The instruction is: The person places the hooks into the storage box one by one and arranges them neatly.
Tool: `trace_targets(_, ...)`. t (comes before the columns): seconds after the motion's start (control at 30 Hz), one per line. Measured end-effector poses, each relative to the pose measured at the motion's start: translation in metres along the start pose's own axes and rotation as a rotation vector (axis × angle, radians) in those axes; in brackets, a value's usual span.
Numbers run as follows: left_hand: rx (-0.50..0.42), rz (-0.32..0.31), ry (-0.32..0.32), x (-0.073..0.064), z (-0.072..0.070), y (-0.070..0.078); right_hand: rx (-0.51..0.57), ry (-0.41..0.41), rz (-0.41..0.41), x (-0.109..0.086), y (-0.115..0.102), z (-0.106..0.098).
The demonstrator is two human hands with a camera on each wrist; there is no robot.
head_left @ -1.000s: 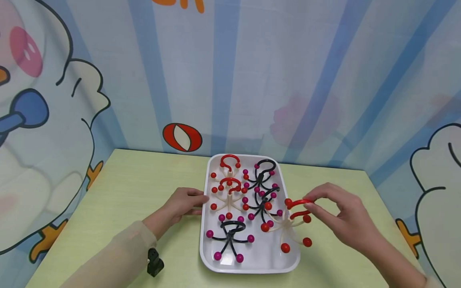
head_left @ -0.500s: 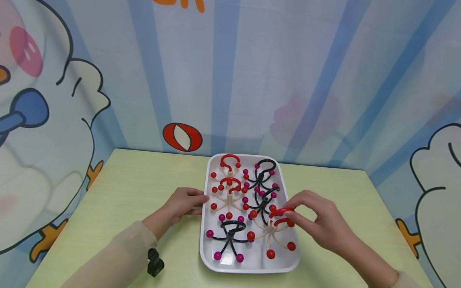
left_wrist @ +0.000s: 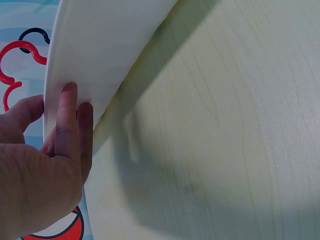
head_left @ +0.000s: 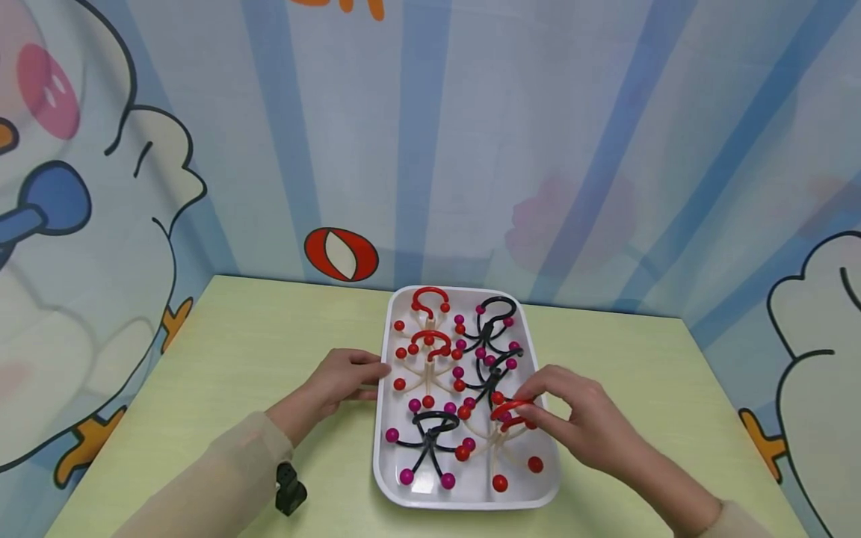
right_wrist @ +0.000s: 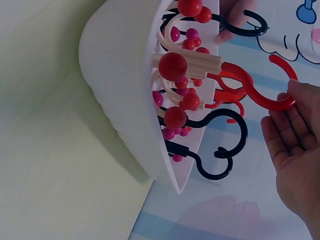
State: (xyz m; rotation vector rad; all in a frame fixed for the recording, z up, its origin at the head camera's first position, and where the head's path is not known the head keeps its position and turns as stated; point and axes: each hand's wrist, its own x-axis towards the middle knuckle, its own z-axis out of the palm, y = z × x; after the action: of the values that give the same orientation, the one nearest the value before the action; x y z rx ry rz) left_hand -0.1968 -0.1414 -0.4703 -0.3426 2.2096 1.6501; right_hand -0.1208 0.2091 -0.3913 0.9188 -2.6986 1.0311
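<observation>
My right hand (head_left: pixel 585 418) pinches the red hook handle of a claw-shaped massager (head_left: pixel 497 437) between thumb and fingers. Cream legs with red ball tips spread from it over the white tray's (head_left: pixel 464 508) front right part. In the right wrist view the red hook (right_wrist: pixel 250 87) meets the fingertips of the right hand (right_wrist: pixel 300 155). My left hand (head_left: pixel 343 385) grips the tray's left rim; in the left wrist view its thumb is at the edge and its fingers lie against the outer wall (left_wrist: pixel 100 45). One black massager (head_left: pixel 429 441) with magenta balls lies left of the held one.
Two red-handled massagers (head_left: pixel 429 366) lie in the tray's left column, and two black massagers (head_left: pixel 486 336) in the right one. The tray is on a pale wood-grain table (head_left: pixel 269 336). A striped cartoon backdrop (head_left: pixel 457 149) stands behind. A small black object (head_left: pixel 291 489) shows beside the left sleeve.
My right hand has moved left and down, bringing the red-handled massager from the tray's right edge in over its front right part. The left hand stays on the rim.
</observation>
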Motion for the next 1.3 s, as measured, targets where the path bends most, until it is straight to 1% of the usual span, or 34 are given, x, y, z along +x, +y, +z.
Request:
trace_targets(0.17,-0.001,0.0,-0.003,0.0,0.0,0.0,0.015,-0.065,0.021,0.001,0.003,0.004)
trace_targets(0.27,-0.005,0.001,-0.005,0.0,0.0,0.0,0.014,-0.081,0.024,0.001,0.006,0.006)
trace_targets(0.6,-0.006,-0.004,-0.004,0.0,-0.001,0.001,0.014,-0.104,0.062,-0.002,0.015,0.011)
trace_targets(0.87,-0.002,-0.008,-0.003,0.0,-0.001,0.002,0.014,-0.096,0.055,-0.005,0.022,0.012)
trace_targets(1.3,-0.008,0.0,-0.005,0.0,-0.001,0.002,0.018,-0.097,0.095,-0.008,0.021,0.012)
